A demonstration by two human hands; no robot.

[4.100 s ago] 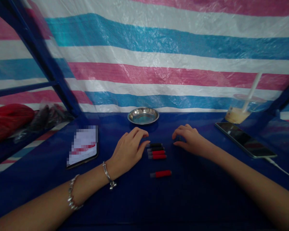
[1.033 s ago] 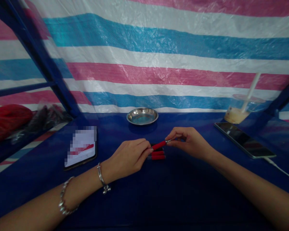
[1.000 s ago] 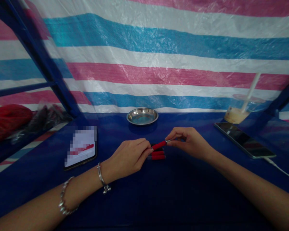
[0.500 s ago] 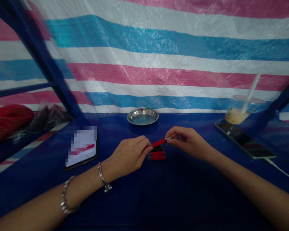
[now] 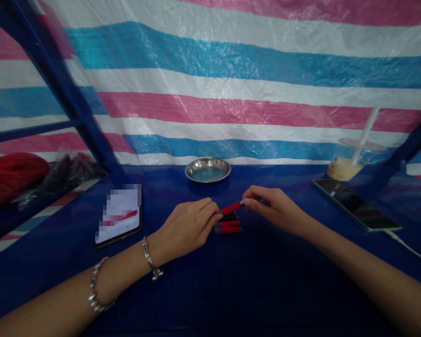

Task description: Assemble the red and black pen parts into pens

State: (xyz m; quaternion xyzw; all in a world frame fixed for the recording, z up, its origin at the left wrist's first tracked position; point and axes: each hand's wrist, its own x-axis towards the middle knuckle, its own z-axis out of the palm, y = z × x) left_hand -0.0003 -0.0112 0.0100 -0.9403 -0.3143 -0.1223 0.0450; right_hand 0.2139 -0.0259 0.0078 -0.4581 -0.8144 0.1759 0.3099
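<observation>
My left hand (image 5: 191, 222) is closed round the left end of a red pen (image 5: 231, 208), which slants up to the right just above the table. At the pen's other end, the thumb and forefinger of my right hand (image 5: 266, 204) pinch its silver tip; the fingertips cover most of that tip. Under and in front of the held pen lie red pens (image 5: 231, 230) side by side on the blue table (image 5: 252, 290), along with a black one (image 5: 230, 217) that is partly hidden.
Behind my hands stands a round metal dish (image 5: 208, 171). To the left lies a phone (image 5: 121, 217) with its screen lit. On the right are a dark phone (image 5: 358, 206) with a white cable and a plastic cup (image 5: 347, 166) with a straw. Striped sheeting (image 5: 231, 84) hangs behind.
My right fingertips have shifted slightly at the pen's tip, covering more of the silver end. My left hand and the pens on the table have stayed in place.
</observation>
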